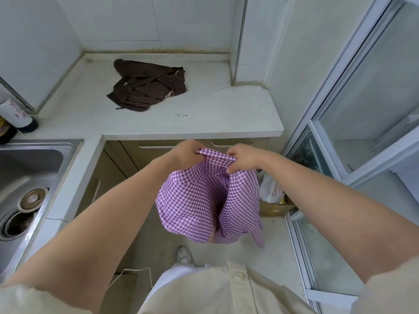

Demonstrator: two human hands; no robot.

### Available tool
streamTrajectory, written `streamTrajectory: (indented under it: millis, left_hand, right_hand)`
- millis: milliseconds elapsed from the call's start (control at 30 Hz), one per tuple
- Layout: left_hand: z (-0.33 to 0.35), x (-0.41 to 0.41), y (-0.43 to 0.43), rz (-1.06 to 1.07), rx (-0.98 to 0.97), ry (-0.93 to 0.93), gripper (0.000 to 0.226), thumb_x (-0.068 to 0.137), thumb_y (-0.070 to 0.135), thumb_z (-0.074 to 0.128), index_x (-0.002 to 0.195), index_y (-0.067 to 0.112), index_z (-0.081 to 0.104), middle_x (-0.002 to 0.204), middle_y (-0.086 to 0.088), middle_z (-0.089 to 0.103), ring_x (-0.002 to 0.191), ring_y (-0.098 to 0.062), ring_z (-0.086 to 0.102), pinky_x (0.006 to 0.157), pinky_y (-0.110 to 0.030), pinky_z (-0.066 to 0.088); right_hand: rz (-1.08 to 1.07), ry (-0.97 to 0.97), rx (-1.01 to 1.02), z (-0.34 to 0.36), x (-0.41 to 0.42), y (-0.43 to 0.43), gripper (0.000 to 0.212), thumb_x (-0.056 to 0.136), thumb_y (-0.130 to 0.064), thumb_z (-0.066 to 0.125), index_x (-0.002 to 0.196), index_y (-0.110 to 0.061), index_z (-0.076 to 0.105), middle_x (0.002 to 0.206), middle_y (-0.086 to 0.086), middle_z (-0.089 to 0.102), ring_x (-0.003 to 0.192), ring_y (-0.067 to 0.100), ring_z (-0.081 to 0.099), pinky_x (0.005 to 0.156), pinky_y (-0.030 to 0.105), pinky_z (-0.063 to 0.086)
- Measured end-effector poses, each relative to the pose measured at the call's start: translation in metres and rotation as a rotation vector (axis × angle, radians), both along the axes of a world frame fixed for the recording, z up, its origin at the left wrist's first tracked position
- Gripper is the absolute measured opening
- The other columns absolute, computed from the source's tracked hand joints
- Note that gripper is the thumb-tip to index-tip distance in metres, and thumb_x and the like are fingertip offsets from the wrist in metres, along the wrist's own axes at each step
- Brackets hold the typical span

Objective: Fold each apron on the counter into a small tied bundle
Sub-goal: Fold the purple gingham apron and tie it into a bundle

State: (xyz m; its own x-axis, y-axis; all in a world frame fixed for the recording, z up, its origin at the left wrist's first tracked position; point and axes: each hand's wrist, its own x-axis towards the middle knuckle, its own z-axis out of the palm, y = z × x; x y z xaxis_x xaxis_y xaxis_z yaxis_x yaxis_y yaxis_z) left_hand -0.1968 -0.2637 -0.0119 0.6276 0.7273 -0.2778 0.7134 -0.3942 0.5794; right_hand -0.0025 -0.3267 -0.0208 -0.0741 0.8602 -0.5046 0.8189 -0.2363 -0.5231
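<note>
A purple-and-white checked apron [199, 200] hangs in the air in front of the counter edge, held by its top edge. My left hand [184, 154] grips the left end of that edge and my right hand [242, 158] pinches the right end; the cloth sags between and below them. A brown striped apron [147, 86] lies crumpled with loose straps on the white counter [226, 109], towards the back, apart from both hands.
A steel sink [29, 177] sits at the left, with bottles [18, 116] beside it at the counter's left edge. Cabinet doors [136, 152] lie below the counter. A glass sliding door [362, 109] stands at the right, with a plastic bag and cardboard box [274, 198] on the floor.
</note>
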Motion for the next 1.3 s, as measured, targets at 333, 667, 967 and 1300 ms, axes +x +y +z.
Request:
streamTrajectory:
  millis: [333,667,967,1300]
  left_hand:
    - [0.001,0.009,0.018,0.386,0.032,-0.397,0.041,0.086,-0.010,0.036,0.069,0.014,0.065,0.072,-0.004,0.066,0.069,-0.017,0.061,0.062,-0.025,0.049]
    - [0.019,-0.009,0.005,-0.047,-0.306,-0.456,0.048,0.068,-0.023,0.028,0.054,0.016,0.053,0.055,0.006,0.047,0.059,-0.007,0.043,0.069,-0.017,0.040]
    - [0.025,-0.044,0.015,0.088,-0.313,-0.493,0.059,0.077,-0.024,0.029,0.052,0.020,0.059,0.058,0.007,0.058,0.064,-0.004,0.056,0.072,-0.019,0.048]
    - [-0.005,-0.064,0.059,0.016,0.050,-0.044,0.088,0.077,0.042,0.070,0.151,0.030,0.024,0.160,-0.001,0.021,0.146,-0.026,0.015,0.118,-0.055,0.016]
  right_hand:
    - [0.135,0.513,-0.346,-0.001,-0.019,-0.009,0.045,0.088,-0.006,0.067,0.128,-0.014,0.048,0.127,0.011,0.062,0.108,0.022,0.064,0.094,0.034,0.053]
    - [-0.241,0.265,0.147,-0.033,-0.004,0.009,0.083,0.077,-0.010,0.078,0.144,-0.018,0.030,0.150,0.005,0.030,0.137,0.025,0.033,0.105,0.034,0.033]
    - [-0.039,0.026,0.131,-0.062,-0.022,0.020,0.025,0.095,-0.036,0.055,0.101,-0.015,0.065,0.111,0.004,0.067,0.110,0.030,0.059,0.100,0.047,0.043]
    - [-0.023,0.218,0.206,-0.039,-0.053,0.063,0.019,0.096,-0.022,0.058,0.105,-0.007,0.066,0.099,0.008,0.069,0.089,0.025,0.064,0.079,0.037,0.048]
